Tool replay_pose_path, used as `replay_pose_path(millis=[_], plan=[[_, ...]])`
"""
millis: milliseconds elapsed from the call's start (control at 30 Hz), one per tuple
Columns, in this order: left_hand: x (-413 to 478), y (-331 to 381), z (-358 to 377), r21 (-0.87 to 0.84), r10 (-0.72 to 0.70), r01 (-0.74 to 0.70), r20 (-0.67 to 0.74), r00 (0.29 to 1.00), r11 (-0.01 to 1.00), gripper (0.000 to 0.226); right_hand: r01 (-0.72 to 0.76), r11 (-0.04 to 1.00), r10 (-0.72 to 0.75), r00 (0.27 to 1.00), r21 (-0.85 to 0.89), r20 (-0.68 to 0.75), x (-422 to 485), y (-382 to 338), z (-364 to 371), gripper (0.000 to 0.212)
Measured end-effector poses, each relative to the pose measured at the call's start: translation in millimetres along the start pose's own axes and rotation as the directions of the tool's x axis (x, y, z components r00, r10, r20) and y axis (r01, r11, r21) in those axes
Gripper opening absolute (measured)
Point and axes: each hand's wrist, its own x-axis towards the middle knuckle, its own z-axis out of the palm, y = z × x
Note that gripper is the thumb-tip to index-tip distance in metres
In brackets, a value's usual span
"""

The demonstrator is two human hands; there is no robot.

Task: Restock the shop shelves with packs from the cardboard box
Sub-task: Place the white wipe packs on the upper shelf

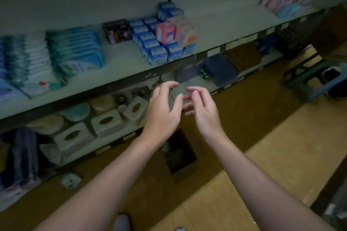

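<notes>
Shelf (122,62): blue packs (157,50), pink packs (166,32) touching | below: tissue boxes (107,122) | cardboard box (186,174): open on floor, under wrists | left hand (163,110), right hand (203,108): empty, fingers loosely curled, near shelf edge

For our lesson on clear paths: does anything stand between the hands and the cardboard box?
Nothing visible does. The left hand and right hand are empty, fingers loosely curled. The open box lies below them with its top uncovered.
</notes>
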Motion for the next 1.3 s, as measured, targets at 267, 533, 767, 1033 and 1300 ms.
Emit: replay_pose_path(millis=[267, 533, 767, 1033, 1300], plan=[[-33, -155, 105, -0.002, -0.145, 0.145, -0.015, 0.989, 0.989, 0.028, -0.06, 0.998, 0.06, 0.998, 0.003, 0.007, 20, 189, 22, 0.017], [-72, -309, 187, -0.099, -0.186, 0.185, 0.0, 0.983, 0.978, 0.026, -0.022, 1.0, 0.022, 0.999, -0.008, 0.024, 23, 366, 56, 0.018], [-74, -401, 230, -0.1, -0.154, 0.153, 0.002, 0.988, 0.983, 0.027, -0.039, 0.992, 0.045, 0.998, -0.121, 0.041, 35, 481, 79, 0.017], [-72, -460, 263, -0.063, -0.078, 0.089, 0.162, 0.984, 0.994, 0.027, 0.06, 0.914, 0.046, 0.967, -0.402, 0.25, 57, 576, 84, 0.03], [-74, -494, 272, 0.049, -0.072, 0.062, 0.25, 0.966, 0.997, 0.037, 0.382, 0.614, 0.215, 0.761, -0.69, 0.612, 93, 626, 97, 0.071]])
